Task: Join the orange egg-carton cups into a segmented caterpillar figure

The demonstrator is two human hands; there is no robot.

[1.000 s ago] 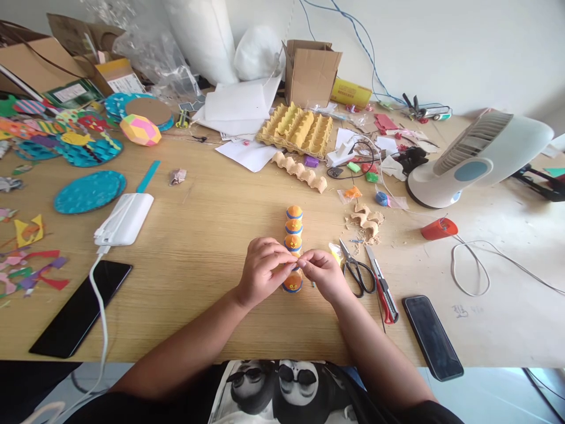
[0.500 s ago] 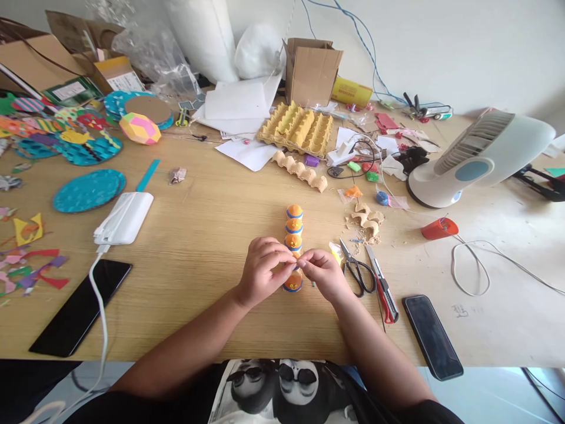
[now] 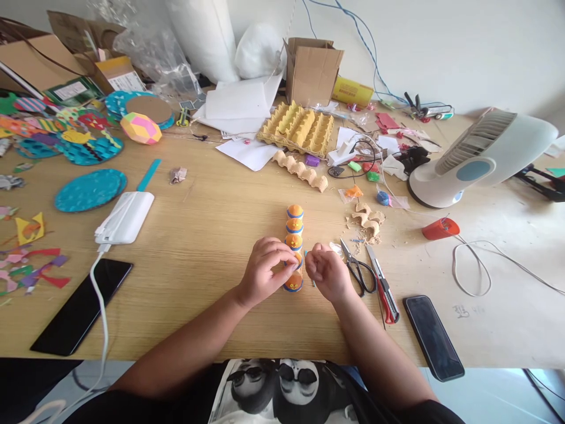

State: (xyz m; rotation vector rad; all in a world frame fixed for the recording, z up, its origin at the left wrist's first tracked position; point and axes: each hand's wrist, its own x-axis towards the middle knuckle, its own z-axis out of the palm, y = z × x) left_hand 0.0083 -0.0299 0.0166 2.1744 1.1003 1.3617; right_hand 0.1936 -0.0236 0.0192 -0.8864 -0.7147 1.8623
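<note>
A row of orange egg-carton cups (image 3: 294, 225) with blue rims stands in front of me; several cups carry small yellow face marks. Over the left side of the nearer cups is my left hand (image 3: 268, 270), its thumb and index finger brought together in a pinch. Whatever sits between those fingertips is too small to make out. Just right of the row, my right hand (image 3: 329, 272) is raised with its fingers curled in; their contents, if any, are hidden. Beside it lie black-handled scissors (image 3: 362, 275) and a red utility knife (image 3: 385, 290).
Cut carton scraps (image 3: 367, 222) lie beyond the scissors. Farther back are a yellow egg tray (image 3: 296, 131), a bare carton strip (image 3: 300, 171) and a cardboard box (image 3: 312, 70). A white fan (image 3: 474, 159) stands right, near a phone (image 3: 433, 337). A power bank (image 3: 126, 218) lies left.
My right hand has drawn away from my left fingertips, slightly to the right, and its fingers have curled in. My left hand has stayed nearly still in its pinch.
</note>
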